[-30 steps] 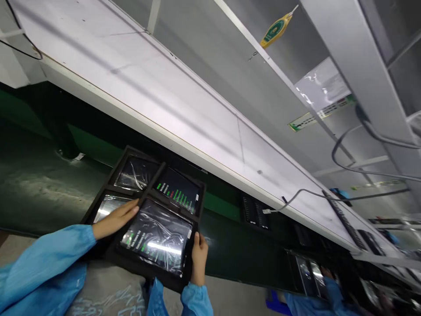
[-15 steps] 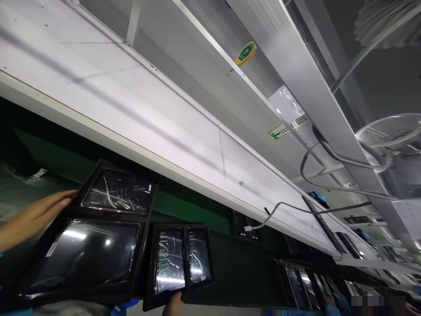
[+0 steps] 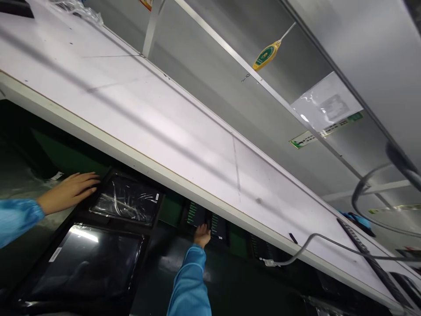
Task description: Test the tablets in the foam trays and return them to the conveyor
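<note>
My left hand (image 3: 70, 189) lies flat with fingers stretched out against the far left edge of a black tray (image 3: 108, 219). That tray holds a screen wrapped in shiny film (image 3: 126, 199) and a larger dark screen (image 3: 90, 261) nearer me. My right hand (image 3: 201, 235), arm stretched out in a blue sleeve, reaches a smaller black tray with two lit screens (image 3: 205, 221) lying on the dark green belt under the white shelf edge. Its fingers curl on the tray's near edge.
A long white shelf (image 3: 158, 118) overhangs the dark green belt (image 3: 197, 281). A grey cable (image 3: 312, 245) runs along the shelf at the right. A yellow-green tag (image 3: 267, 55) hangs from a rail above. More black trays (image 3: 263, 250) sit further along the belt.
My right hand has carried the small two-screen tray away from me and set it down on the belt under the shelf. My left hand has stayed at the big tray's left edge.
</note>
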The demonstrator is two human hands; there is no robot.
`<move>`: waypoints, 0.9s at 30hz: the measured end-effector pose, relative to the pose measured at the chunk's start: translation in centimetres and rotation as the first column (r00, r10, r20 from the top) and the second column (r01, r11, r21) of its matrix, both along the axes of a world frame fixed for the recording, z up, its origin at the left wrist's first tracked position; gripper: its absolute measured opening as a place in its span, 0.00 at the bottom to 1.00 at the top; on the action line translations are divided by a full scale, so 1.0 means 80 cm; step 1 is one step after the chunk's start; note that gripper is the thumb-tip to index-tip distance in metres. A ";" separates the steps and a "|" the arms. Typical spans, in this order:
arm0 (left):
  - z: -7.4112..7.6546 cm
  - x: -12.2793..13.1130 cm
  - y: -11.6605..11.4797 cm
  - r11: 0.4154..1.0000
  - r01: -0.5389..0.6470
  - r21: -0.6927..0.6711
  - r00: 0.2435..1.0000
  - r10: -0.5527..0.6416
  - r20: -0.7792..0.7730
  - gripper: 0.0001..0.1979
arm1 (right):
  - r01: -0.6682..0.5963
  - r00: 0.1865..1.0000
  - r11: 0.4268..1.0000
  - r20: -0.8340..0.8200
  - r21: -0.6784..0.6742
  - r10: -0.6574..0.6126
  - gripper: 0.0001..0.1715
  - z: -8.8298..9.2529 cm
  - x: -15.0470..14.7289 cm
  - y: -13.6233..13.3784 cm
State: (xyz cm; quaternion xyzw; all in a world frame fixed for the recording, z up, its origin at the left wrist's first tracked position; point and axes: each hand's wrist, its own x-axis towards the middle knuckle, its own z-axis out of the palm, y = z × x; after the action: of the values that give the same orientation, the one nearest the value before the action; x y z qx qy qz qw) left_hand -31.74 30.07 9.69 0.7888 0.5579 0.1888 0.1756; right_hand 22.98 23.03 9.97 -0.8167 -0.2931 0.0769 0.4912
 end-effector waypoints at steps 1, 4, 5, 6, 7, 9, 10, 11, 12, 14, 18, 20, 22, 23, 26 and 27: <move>-0.001 0.013 0.008 1.000 -0.006 -0.004 1.000 0.006 -0.024 0.28 | -0.023 0.998 1.000 -0.055 0.003 0.024 0.20 -0.002 -0.002 0.012; -0.009 0.053 0.038 0.998 -0.051 -0.038 0.998 0.050 -0.036 0.29 | -0.152 0.967 0.988 -0.204 0.022 0.153 0.30 -0.015 -0.046 0.029; -0.012 0.066 0.050 0.995 -0.074 -0.064 0.997 0.072 -0.042 0.29 | -0.215 0.947 0.976 -0.236 0.035 0.217 0.34 -0.020 -0.072 0.028; -0.016 0.077 0.062 0.993 -0.093 -0.070 0.995 0.090 -0.046 0.28 | -0.284 0.922 0.958 -0.261 0.049 0.287 0.37 -0.024 -0.102 0.024; -0.020 0.087 0.074 0.991 -0.111 -0.072 0.993 0.107 -0.051 0.27 | -0.351 0.893 0.934 -0.278 0.064 0.354 0.38 -0.027 -0.135 0.017; -0.028 0.100 0.091 0.987 -0.142 -0.070 0.989 0.137 -0.063 0.25 | -0.473 0.833 0.877 -0.281 0.086 0.477 0.33 -0.029 -0.201 -0.002; -0.032 0.104 0.097 0.986 -0.153 -0.065 0.987 0.149 -0.066 0.23 | -0.522 0.812 0.847 -0.245 0.099 0.529 0.30 -0.028 -0.230 -0.014; -0.035 0.105 0.100 0.985 -0.160 -0.059 0.985 0.156 -0.068 0.22 | -0.572 0.800 0.815 -0.154 0.096 0.580 0.27 -0.025 -0.257 -0.026; -0.038 0.105 0.102 0.985 -0.162 -0.051 0.985 0.159 -0.068 0.21 | -0.603 0.789 0.793 -0.089 0.080 0.609 0.25 -0.021 -0.280 -0.037; -0.042 0.102 0.101 0.987 -0.154 -0.038 0.986 0.151 -0.063 0.20 | -0.654 0.756 0.756 -0.001 0.034 0.654 0.23 -0.012 -0.313 -0.057; -0.047 0.094 0.099 0.990 -0.135 -0.038 0.990 0.133 -0.050 0.21 | -0.749 0.662 0.661 -0.010 -0.054 0.749 0.19 -0.001 -0.355 -0.081; -0.048 0.092 0.100 0.991 -0.129 -0.040 0.991 0.128 -0.041 0.22 | -0.804 0.587 0.581 -0.010 -0.124 0.810 0.17 0.001 -0.373 -0.083; -0.048 0.092 0.101 0.992 -0.120 -0.045 0.992 0.119 -0.032 0.23 | -0.856 0.472 0.462 0.012 -0.233 0.881 0.17 0.001 -0.393 -0.077; -0.048 0.091 0.101 0.992 -0.115 -0.049 0.993 0.114 -0.026 0.24 | -0.871 0.406 0.396 0.027 -0.292 0.913 0.18 0.000 -0.403 -0.073; -0.046 0.090 0.098 0.993 -0.100 -0.063 0.995 0.100 -0.006 0.26 | -0.871 0.243 0.241 0.050 -0.428 0.969 0.21 -0.006 -0.427 -0.058; -0.046 0.089 0.096 0.993 -0.096 -0.066 0.995 0.096 0.001 0.27 | -0.865 0.211 0.210 0.048 -0.455 0.976 0.21 -0.009 -0.432 -0.055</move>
State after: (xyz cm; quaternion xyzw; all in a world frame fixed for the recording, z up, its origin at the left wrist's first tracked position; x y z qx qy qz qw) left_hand -24.65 37.74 6.02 0.7544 0.6009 0.1801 0.1935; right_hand -11.59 18.66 9.29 -0.5382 -0.7857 0.2703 0.1412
